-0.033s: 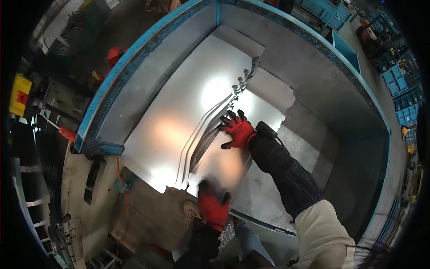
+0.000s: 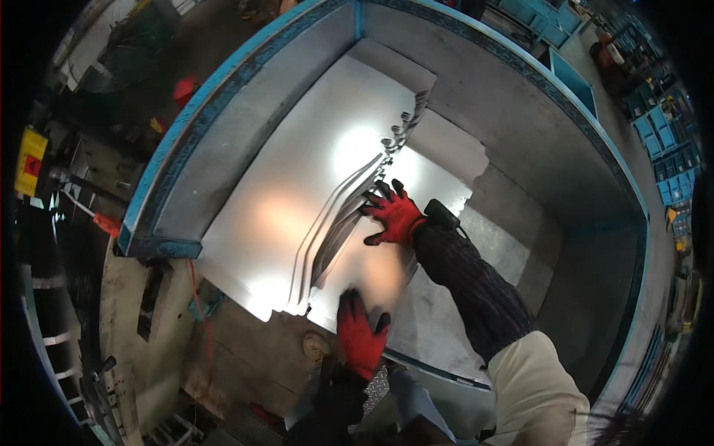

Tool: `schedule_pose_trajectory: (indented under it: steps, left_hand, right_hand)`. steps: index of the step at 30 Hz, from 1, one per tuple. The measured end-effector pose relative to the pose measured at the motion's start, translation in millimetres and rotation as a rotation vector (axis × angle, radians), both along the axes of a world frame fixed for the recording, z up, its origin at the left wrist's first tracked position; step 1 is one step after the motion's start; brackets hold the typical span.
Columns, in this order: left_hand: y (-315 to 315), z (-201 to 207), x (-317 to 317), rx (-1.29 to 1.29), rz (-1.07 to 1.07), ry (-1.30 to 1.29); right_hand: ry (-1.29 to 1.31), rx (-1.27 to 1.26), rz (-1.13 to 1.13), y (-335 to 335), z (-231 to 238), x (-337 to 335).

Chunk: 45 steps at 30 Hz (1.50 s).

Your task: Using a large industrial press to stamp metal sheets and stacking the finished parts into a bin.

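A stack of thin, shiny metal sheets (image 2: 282, 178) with notched edges lies in a large blue-rimmed metal bin (image 2: 483, 67). Lower metal sheets (image 2: 364, 260) lie to its right. My right hand (image 2: 394, 215), in a red glove with black fingertips, has its fingers spread at the stack's right edge. Nearer to me, my left hand (image 2: 362, 334), gloved alike, is at the near edge of the lower sheets, fingers extended and thumb apart. Whether its fingertips press on the metal I cannot tell. A small black device (image 2: 443, 214) sits at my right wrist.
The bin's left wall (image 2: 245, 126) rises beside the stack, and its near side is cut low. A red cable (image 2: 195, 297) hangs at left near a yellow sign (image 2: 31, 161). Blue storage bins (image 2: 662, 134) stand far right. A boot (image 2: 315, 345) shows below.
My left hand, blurred before, has moved slightly right and now shows sharply with its fingers extended. The right hand stays at the stack's edge, and the sheets lie as before.
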<state>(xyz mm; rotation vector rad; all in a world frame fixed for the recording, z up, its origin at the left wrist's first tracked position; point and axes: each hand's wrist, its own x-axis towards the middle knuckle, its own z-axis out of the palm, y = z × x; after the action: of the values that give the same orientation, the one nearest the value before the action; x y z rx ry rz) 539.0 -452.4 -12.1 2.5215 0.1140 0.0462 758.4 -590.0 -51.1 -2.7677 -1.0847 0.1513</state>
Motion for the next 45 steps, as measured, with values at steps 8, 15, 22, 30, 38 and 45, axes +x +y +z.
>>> schedule_pose_trajectory:
  steps: [8, 15, 22, 30, 38, 45]
  left_hand:
    - [-8, -52, 97, 0.348, 0.058, -0.017]
    - [-11, -48, 88, 0.402, -0.015, -0.015]
    - [-24, -41, 105, 0.380, -0.051, 0.042]
    - [51, 77, 4, -0.209, 0.065, 0.293]
    - [141, 169, -185, -0.583, 0.331, 0.205]
    - [220, 138, -319, -0.834, 0.937, 0.163]
  right_hand:
    - [-0.228, 0.238, -0.071, 3, -18, -16]
    - [-0.156, 0.335, -0.144, -8, -23, -23]
    - [-0.169, 0.295, -0.125, -22, -5, -7]
    - [0.126, 0.553, -0.046, 22, 84, -137]
    - [0.919, 0.364, -0.014, 9, 96, -309]
    - [1.213, 0.157, 0.041, 118, 137, -283]
